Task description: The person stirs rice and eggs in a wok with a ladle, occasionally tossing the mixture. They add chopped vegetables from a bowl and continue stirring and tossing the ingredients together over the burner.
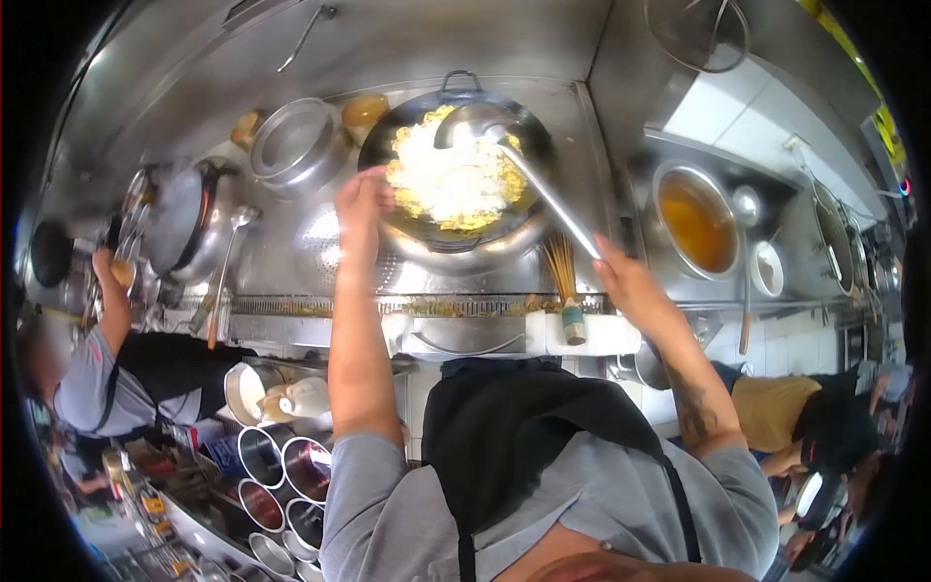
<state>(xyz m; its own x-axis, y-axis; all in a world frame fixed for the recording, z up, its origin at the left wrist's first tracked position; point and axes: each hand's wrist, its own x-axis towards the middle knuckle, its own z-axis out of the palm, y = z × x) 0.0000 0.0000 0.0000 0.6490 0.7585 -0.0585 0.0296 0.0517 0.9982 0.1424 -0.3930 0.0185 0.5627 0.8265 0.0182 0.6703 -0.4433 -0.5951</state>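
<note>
Dark wok [465,244] w/ white-yellow rice [448,184] heap; steel ladle [543,189] bowl at far edge, handle slanting right.

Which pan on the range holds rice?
The centre wok, beside the left hand, containing the ladle gripped by the right hand; the right-side pot holds only amber liquid.

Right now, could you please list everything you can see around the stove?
wok: one, dark, centre of the stove
fried rice: one heap, white and yellow, in the wok
ladle: one, steel, bowl over the rice
pot of amber liquid: one, steel, right of the wok
bamboo brush: one, tan, front ledge
round containers: several, steel, lower left
co-worker in grey: one, far left
co-worker in yellow: one, far right
left hand: on the wok's near rim
right hand: gripping the ladle's handle
</note>
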